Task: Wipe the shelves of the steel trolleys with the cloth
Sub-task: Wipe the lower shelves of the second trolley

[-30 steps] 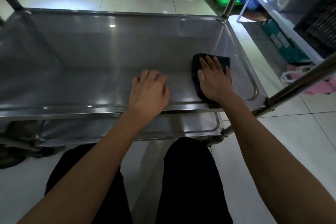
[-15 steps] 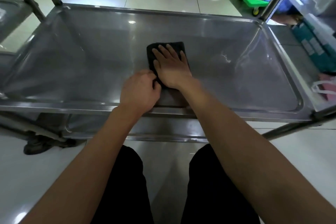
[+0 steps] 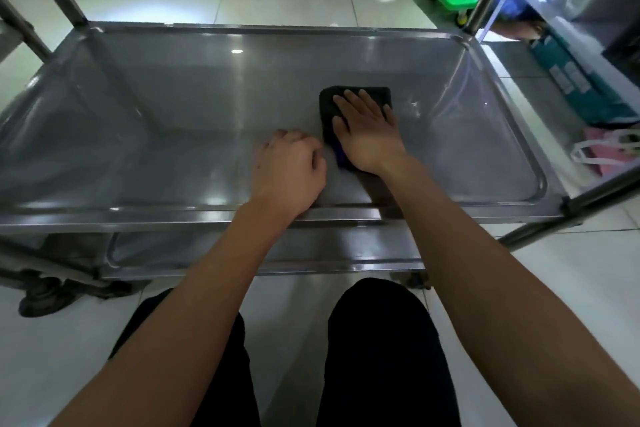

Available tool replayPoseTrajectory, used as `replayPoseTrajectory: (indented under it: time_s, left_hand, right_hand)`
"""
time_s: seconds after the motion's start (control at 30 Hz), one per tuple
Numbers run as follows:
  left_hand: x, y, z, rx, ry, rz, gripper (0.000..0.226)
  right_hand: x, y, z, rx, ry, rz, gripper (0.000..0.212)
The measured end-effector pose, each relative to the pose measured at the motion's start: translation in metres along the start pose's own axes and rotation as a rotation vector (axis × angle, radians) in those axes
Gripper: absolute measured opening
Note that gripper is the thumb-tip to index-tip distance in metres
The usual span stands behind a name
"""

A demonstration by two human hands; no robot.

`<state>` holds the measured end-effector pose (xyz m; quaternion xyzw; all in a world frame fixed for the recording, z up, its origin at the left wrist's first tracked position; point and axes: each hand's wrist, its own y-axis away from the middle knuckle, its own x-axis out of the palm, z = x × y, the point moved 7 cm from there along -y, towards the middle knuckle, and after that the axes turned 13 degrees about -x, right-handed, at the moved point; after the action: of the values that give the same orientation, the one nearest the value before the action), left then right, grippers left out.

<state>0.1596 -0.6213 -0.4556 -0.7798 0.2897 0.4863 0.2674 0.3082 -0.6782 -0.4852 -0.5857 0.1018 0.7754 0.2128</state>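
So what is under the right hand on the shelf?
A dark cloth lies flat under the right hand, on the steel shelf. The hand covers its middle, so that part cannot be seen.

No legible text anywhere
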Motion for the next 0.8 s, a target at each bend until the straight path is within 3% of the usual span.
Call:
replayPoseTrajectory:
  time_s: [0.37,0.8]
  left_hand:
    - [0.061,-0.004,-0.142,0.122,-0.031,0.117,0.027]
    - [0.078,-0.005,-0.179,0.12,-0.103,0.154,0.024]
  right_hand:
    - [-0.04,0.061,-0.13,0.167,0.032,-0.093,0.053]
    - [-0.081,0.111,-0.233,0.317,0.139,-0.16,0.058]
